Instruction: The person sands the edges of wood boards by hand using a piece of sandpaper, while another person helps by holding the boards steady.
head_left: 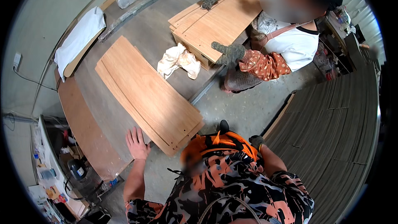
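Resting flat and open-fingered on the tabletop [89,128], the left hand [137,143] lies just beside the plywood stack [149,95], which runs diagonally away; the right hand [257,141], apparently gloved, hides its grip.

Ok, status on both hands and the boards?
Left hand open, flat by the plywood sheets. Right hand gloved, low, grip unclear. Crumpled rag beyond the sheets.

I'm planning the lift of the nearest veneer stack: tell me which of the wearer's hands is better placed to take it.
Left, probably. The left hand lies flat on the table beside the near corner of the veneer stack. The gloved right hand hangs off the table, farther away.
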Demonstrator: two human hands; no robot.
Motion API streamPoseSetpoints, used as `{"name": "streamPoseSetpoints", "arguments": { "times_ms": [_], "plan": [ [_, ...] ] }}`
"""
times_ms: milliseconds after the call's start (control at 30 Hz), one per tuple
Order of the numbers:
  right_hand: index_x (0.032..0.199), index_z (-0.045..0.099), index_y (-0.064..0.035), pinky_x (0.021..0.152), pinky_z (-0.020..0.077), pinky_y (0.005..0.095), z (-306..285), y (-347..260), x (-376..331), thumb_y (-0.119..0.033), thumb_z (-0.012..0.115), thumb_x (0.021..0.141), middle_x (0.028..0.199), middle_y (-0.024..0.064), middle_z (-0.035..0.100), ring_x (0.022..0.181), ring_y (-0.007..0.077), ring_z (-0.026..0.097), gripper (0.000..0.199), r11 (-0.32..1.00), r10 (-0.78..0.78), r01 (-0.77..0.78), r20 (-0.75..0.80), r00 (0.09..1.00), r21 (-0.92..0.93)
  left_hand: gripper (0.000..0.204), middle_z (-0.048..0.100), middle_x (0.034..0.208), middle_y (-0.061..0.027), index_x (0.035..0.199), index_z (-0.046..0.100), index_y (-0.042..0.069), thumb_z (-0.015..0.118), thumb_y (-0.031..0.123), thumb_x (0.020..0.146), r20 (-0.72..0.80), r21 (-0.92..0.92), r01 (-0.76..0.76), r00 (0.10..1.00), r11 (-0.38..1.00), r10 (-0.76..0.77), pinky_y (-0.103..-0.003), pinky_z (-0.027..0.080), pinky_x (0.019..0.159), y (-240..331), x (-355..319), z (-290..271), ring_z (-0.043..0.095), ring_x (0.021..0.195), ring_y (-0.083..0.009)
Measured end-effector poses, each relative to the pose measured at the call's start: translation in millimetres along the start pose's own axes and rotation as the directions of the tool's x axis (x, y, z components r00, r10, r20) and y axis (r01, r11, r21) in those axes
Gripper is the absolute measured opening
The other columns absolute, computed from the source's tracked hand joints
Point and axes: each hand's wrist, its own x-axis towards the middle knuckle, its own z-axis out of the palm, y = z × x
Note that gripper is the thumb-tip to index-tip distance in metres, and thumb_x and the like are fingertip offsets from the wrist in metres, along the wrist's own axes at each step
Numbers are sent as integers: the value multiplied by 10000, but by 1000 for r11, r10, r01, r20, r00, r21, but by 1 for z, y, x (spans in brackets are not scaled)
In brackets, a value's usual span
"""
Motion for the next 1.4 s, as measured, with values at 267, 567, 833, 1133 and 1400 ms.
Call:
{"name": "streamPoseSetpoints", "arguments": {
  "times_ms": [267,567,833,1133,1400],
  "plan": [
    [1127,723,-117,889,542,449,-65,-50,-25,-298,606,869,1092,146,727,1063,350,673,336,951,-97,114,74,993,-287,1052,374,1558,-161,1500,393,72,861,250,574,-9,4,0,1000,1000,0,-578,238,1210,4,-2,7,287,1462,-435],
    [1144,718,-125,913,538,432,-55,-41,-35,-293,579,902,1100,127,731,1077,338,674,327,950,-86,100,62,994,-295,1045,392,1543,-165,1486,402,60,862,252,568,-26,-6,-22,999,1000,22,-583,248,1204,7,-3,14,298,1457,-439],
    [1169,704,-105,920,543,435,-37,-30,-27,-242,602,881,1139,145,718,1106,342,666,335,985,131,-137,58,990,109,1043,395,1536,-173,1484,405,63,858,239,561,-35,-28,-24,999,999,23,-587,251,1203,15,0,11,308,1445,-444],
    [1088,728,-91,891,550,446,-50,-56,-30,-317,609,838,1076,162,729,1060,364,679,358,957,-117,131,71,991,-259,1056,390,1533,-169,1492,394,70,859,244,560,-8,22,1,1000,1000,-1,-585,245,1204,6,-8,6,296,1451,-442],
    [1107,727,-99,900,553,440,-47,-67,-30,-359,704,723,1107,161,727,1059,369,682,464,967,-70,95,109,992,-236,1049,336,1581,-165,1513,357,44,862,280,624,42,54,12,999,998,-15,-567,223,1214,4,-11,2,262,1471,-432]
  ]
}}
